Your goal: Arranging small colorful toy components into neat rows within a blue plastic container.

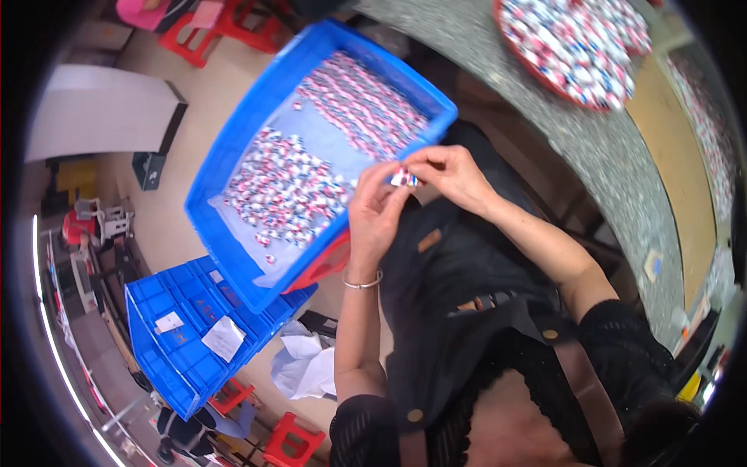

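In front of my body, over the near edge of the blue crate, both hands meet at a small foil-wrapped candy [404,178], silvery white with pink and blue. My left hand [373,214], a bracelet at its wrist, pinches it from the left with closed fingertips. From the other side the thumb and fingers of my right hand [457,179] close on it too. Similar wrapped pieces [284,187] lie in a loose heap on a pale liner inside the blue crate [233,148]. More pieces [362,105] sit in tight rows at its far right end.
A grey speckled counter [560,136] curves along the right, bearing a red-rimmed tray [537,78] heaped with wrapped pieces. Stacked blue crates [183,335] stand at the lower left near white crumpled sheeting [303,362]. Red stools [292,440] are on the floor.
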`<move>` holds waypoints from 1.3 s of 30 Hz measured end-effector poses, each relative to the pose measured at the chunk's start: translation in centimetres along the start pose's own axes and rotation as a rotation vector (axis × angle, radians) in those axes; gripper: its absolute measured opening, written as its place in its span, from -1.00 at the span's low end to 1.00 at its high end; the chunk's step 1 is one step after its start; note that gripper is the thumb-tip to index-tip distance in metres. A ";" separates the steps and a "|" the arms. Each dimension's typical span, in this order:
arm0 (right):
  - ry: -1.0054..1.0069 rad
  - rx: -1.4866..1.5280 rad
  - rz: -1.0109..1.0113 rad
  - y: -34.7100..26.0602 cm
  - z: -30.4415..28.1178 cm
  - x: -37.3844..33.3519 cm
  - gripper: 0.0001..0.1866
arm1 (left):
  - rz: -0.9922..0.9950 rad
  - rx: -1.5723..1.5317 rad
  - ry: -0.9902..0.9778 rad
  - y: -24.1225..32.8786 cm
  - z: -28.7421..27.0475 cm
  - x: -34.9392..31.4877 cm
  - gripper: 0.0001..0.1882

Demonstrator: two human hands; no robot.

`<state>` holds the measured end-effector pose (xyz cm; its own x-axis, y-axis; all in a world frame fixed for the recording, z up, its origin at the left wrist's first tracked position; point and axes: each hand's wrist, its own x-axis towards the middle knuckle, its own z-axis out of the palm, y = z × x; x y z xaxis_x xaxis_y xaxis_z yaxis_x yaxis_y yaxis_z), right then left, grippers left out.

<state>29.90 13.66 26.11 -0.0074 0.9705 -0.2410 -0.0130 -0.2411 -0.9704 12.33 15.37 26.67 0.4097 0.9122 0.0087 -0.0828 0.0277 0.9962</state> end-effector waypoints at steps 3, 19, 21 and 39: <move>0.008 -0.065 -0.106 -0.5 2.9 4.8 -0.82 | 0.018 0.224 0.007 0.0 -4.4 2.7 -0.60; -0.291 -0.942 -0.580 4.3 7.2 27.0 -0.79 | -0.057 0.488 0.649 -15.3 -23.2 24.1 -0.66; -0.269 -1.031 -0.637 5.1 8.2 28.4 -0.78 | -0.070 0.692 0.655 -16.3 -23.6 25.0 -0.66; -0.259 -1.220 -0.784 7.7 11.2 32.9 -0.63 | 0.009 1.259 0.208 -10.8 -25.8 17.1 -0.79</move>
<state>18.41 43.67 10.87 -0.5725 0.7893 0.2218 0.7335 0.6140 -0.2916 -3.21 41.24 13.83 0.2545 0.9601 0.1155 0.8769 -0.2795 0.3909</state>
